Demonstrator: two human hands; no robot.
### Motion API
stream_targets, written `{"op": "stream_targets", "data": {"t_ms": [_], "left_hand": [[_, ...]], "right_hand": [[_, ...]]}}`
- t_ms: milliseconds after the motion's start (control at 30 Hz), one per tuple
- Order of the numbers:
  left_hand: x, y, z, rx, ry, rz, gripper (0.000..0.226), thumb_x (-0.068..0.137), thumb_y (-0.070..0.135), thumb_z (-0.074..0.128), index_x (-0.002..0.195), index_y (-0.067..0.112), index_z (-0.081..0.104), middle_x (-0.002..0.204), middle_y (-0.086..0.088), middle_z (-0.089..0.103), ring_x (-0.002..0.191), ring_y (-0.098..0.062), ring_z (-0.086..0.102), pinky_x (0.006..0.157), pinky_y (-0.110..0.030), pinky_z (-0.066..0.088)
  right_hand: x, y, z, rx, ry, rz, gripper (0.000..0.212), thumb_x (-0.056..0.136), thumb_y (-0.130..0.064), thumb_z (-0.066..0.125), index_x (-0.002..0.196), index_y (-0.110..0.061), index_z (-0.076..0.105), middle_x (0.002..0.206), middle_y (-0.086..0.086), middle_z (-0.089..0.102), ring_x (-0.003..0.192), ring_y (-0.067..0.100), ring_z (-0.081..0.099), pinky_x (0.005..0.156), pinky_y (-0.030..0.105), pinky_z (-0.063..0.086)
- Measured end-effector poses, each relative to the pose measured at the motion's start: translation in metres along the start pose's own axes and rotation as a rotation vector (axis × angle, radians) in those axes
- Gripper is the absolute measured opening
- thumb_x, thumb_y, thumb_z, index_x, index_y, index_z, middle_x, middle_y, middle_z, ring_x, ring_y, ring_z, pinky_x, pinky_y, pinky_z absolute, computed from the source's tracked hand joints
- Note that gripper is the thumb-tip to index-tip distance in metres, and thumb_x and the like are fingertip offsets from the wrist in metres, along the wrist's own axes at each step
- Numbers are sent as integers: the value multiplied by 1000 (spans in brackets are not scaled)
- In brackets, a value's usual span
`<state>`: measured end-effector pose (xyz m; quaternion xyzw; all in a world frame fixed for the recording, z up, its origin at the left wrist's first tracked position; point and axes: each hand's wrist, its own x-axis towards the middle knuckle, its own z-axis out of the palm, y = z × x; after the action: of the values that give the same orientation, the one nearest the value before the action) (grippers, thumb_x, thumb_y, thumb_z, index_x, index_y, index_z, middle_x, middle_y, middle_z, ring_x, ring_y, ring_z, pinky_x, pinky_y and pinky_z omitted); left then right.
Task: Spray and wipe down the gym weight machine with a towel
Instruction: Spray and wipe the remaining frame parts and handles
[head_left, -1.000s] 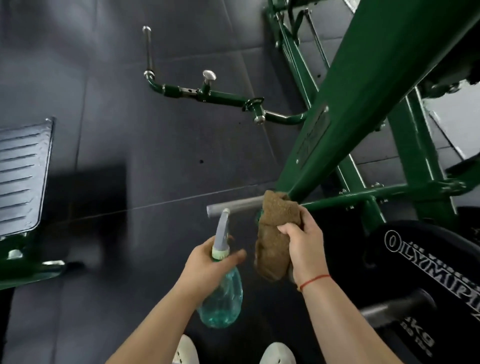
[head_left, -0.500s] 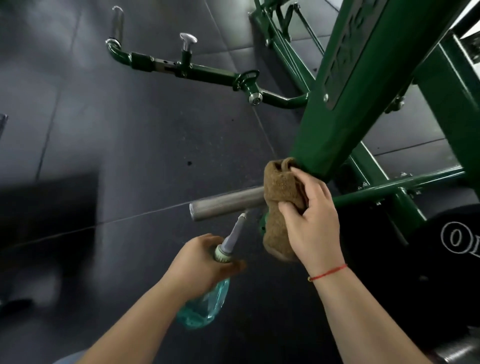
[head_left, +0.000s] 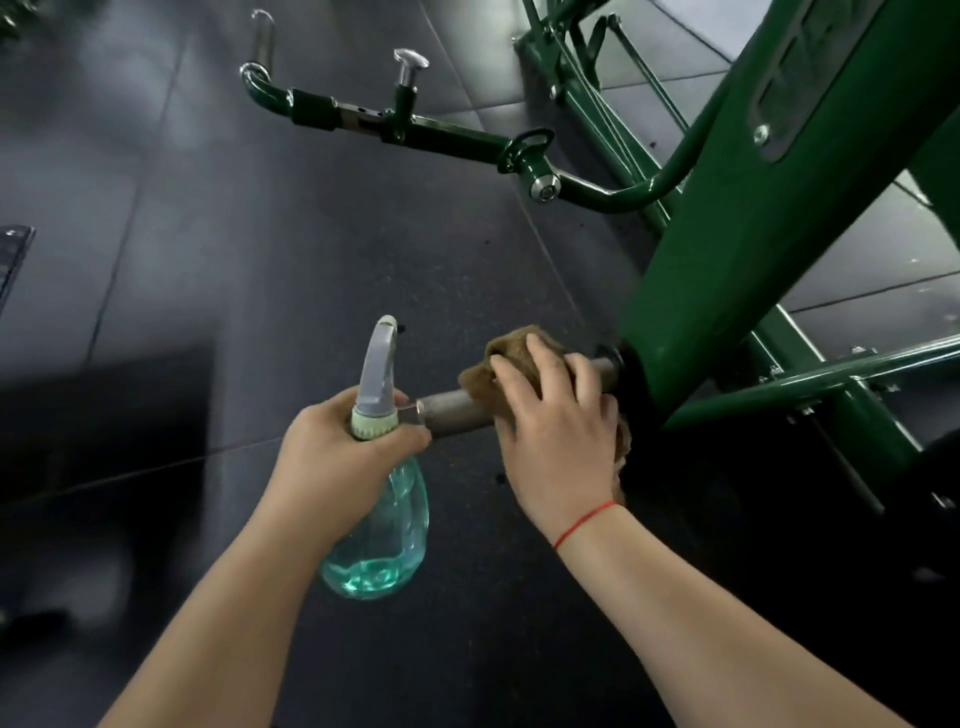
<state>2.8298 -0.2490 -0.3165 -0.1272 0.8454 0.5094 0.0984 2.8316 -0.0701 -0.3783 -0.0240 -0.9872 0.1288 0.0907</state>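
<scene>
The left hand (head_left: 337, 447) is gripping the neck of the teal spray bottle (head_left: 379, 530), nozzle pointing up and away, just beside the free end of the steel weight peg (head_left: 457, 410). Over the peg's middle, the brown towel (head_left: 511, 343) is lying wrapped, and the right hand (head_left: 556, 421) is clamping it there, fingers curled over the top. To wipe well, the hand should be squeezing right round the peg and twisting while sliding from the collar at the green machine frame (head_left: 727, 260) out to the tip. The loose towel tail below should be gathered in so it is not dragging.
</scene>
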Motion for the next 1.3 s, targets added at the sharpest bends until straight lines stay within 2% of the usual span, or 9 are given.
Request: {"op": "stream_targets", "data": {"t_ms": [200,400,500,600,767,900,1033,1133,1300], "left_hand": [[7,-7,-11,44,4,-28,20,77,23,83,94,29,74,89,-5,74,89,-27,69,77,-41,55],[3,-9,-17,3,-90,-15,17,78,25,82,92,31,74,78,-8,69,65,-16,57,59,-29,45],[0,-15,-22,-2,-116,-17,15,78,23,81,90,29,73,79,-8,69,65,-13,56,60,-27,45],[3,-21,-31,-16,-116,5,12,78,22,80,87,26,74,90,-11,74,71,-15,63,65,-30,50],[11,-26,-48,-90,-92,10,14,76,23,81,89,26,75,92,-10,75,77,-18,66,70,-34,52],[20,-28,-53,-89,-110,8,18,76,23,81,91,27,73,95,-10,75,78,-18,64,69,-33,50],[27,-27,-43,-91,-192,2,23,77,24,82,98,29,73,95,-9,75,75,-17,63,68,-32,49],[31,-27,-34,-71,-240,8,26,77,24,82,101,29,73,84,-1,71,73,-15,61,67,-31,48],[36,-25,-26,-98,-307,24,19,76,22,82,94,28,75,78,3,69,72,-16,62,68,-33,50]], "right_hand": [[11,-20,-6,64,-151,-292,54,81,-32,70,133,-37,58,146,-5,48,128,29,42,99,50,45],[54,11,-31,-178,-215,97,44,93,-48,49,131,-27,56,143,-1,49,134,26,36,106,45,29],[98,5,-36,-237,-500,152,49,93,-52,42,123,-21,64,129,6,60,117,29,51,100,44,36],[127,-15,-42,-131,-799,168,31,87,-46,58,95,-21,74,97,6,67,82,24,62,75,35,49],[132,-46,-23,-173,-963,87,29,96,-37,49,103,-29,76,109,7,67,91,26,63,84,42,51],[117,-53,-16,-251,-691,22,35,93,-53,44,82,-26,63,89,-1,62,80,20,57,71,37,40],[69,-50,3,-258,-135,-52,37,92,-50,36,87,-22,59,91,-2,65,85,23,56,73,36,35],[24,-48,24,-46,209,26,41,85,-51,39,105,-25,64,116,-4,65,115,23,55,97,44,36],[-15,-42,67,192,401,321,52,93,-45,47,144,-32,42,162,-1,27,148,26,25,116,59,18]]}}
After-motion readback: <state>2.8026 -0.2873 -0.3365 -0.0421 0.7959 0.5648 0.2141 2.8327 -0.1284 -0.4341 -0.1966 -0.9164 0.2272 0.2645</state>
